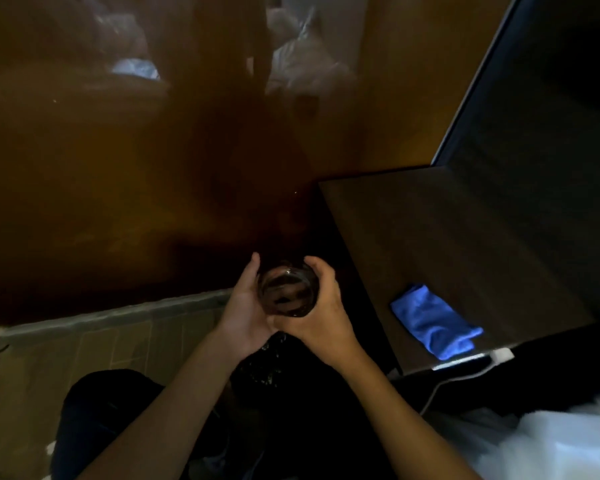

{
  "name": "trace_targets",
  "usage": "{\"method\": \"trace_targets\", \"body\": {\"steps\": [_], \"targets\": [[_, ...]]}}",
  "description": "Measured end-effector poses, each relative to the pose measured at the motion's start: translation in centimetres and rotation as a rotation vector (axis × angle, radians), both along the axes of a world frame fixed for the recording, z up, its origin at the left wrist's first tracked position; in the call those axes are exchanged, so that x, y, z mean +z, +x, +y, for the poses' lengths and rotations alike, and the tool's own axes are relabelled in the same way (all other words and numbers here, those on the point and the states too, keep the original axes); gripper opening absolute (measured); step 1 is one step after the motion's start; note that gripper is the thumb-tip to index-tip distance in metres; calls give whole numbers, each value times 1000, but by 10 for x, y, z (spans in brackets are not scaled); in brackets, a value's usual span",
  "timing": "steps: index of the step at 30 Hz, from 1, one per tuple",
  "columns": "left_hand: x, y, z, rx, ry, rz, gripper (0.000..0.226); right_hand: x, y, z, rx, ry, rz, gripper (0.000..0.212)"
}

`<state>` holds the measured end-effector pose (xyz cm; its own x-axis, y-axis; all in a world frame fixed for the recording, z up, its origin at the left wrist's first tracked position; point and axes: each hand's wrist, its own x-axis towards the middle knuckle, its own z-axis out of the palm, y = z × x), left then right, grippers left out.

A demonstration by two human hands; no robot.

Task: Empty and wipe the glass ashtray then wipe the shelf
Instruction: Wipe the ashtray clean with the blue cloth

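A round glass ashtray (286, 291) is held between both hands in the lower middle of the head view, its opening facing me. My left hand (245, 306) grips its left side and my right hand (321, 317) wraps its right side and bottom. Directly below the hands sits something dark and glossy, perhaps a black bag (271, 368), with small specks on it. A folded blue cloth (433, 320) lies on the dark shelf (430, 237) to the right, near its front edge. The scene is dim.
A glossy brown wall (118, 168) fills the view ahead, with a pale skirting strip (118, 317) and tiled floor (84, 358) below. A dark screen (551, 116) leans above the shelf. A white cable (465, 375) and white bedding (551, 445) are at lower right.
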<state>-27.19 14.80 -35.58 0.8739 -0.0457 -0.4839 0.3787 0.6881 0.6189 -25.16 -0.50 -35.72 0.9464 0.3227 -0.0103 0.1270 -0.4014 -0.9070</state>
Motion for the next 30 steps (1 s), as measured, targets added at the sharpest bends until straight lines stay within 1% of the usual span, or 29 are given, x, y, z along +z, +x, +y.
{"method": "trace_targets", "body": {"steps": [2, 3, 4, 5, 6, 7, 8, 9, 10, 11, 12, 13, 14, 16, 18, 20, 21, 23, 25, 26, 28, 29, 30], "targets": [[11, -3, -15, 10, 48, -10, 55, 8, -4, -11, 77, -69, 13, 111], [13, -5, -20, 13, 68, -14, 49, 14, -4, -20, 136, -70, 23, 111], [14, -5, -23, 23, 79, -18, 45, 19, -2, -31, 181, -62, 18, 107], [15, -4, -24, 30, 79, -21, 44, 25, 0, -44, 177, -57, -1, 99], [15, -4, -24, 37, 66, -22, 44, 31, 5, -57, 111, -64, -37, 84], [14, -4, -23, 46, 52, -24, 45, 35, 10, -73, -7, -89, -88, 64], [14, -5, -23, 53, 49, -30, 47, 36, 17, -93, -148, -153, -133, 44], [14, -6, -22, 63, 52, -37, 47, 36, 24, -114, -268, -274, -159, 32], [13, -7, -22, 71, 57, -41, 47, 35, 30, -136, -342, -429, -174, 28], [13, -9, -23, 75, 59, -45, 47, 32, 34, -157, -378, -599, -152, 31], [12, -12, -23, 75, 57, -49, 47, 28, 35, -176, -397, -742, -89, 39], [12, -14, -23, 79, 54, -52, 47, 24, 33, -192, -417, -834, 3, 48], [12, -16, -24, 83, 53, -57, 47, 20, 30, -204, -439, -876, 81, 56], [12, -20, -25, 85, 66, -65, 47, 13, 22, -219, -472, -874, 166, 66], [14, -23, -27, 83, 83, -76, 47, 5, 20, -223, -484, -805, 185, 74], [15, -26, -29, 77, 97, -79, 47, 2, 20, -218, -510, -765, 185, 74], [15, -27, -30, 76, 103, -78, 47, 2, 20, -215, -522, -755, 190, 70], [15, -28, -29, 78, 106, -73, 48, 5, 21, -209, -503, -713, 153, 49], [16, -28, -27, 81, 108, -65, 45, 10, 21, -205, -501, -657, 21, 26], [15, -29, -25, 89, 103, -60, 44, 12, 23, -203, -499, -624, -78, 19], [12, -30, -20, 97, 90, -65, 44, 22, 24, -193, -496, -509, -268, 12], [10, -31, -15, 100, 82, -65, 45, 29, 26, -183, -475, -422, -323, 9], [8, -32, -12, 96, 75, -61, 46, 39, 26, -175, -444, -341, -338, 7]]}}
